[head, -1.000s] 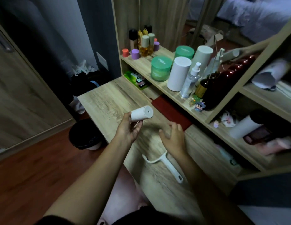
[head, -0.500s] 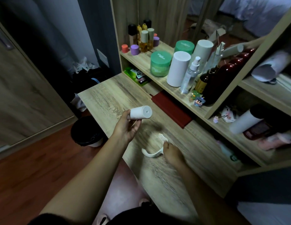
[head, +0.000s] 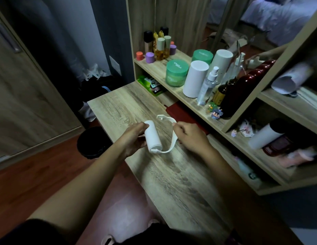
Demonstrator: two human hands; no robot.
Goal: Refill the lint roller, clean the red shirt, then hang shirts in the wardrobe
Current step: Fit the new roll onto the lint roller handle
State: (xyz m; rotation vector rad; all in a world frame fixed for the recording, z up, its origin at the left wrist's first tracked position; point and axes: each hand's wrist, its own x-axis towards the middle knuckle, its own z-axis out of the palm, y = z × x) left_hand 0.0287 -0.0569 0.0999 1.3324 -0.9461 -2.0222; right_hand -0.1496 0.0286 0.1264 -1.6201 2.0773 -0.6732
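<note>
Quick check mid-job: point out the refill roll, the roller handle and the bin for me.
refill roll (head: 153,136): head view, middle of its white side.
roller handle (head: 172,142): head view, on its curved white arm, above the roll's near end.
bin (head: 93,142): head view, on its black liner, left of the desk.

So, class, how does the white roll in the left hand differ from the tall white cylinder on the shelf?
The roll lies tilted in the left hand; the cylinder stands upright on the shelf. The roll looks slimmer and shorter than the cylinder. The roll meets the handle gripped by the right hand; no hand touches the cylinder. Both are white.
</note>
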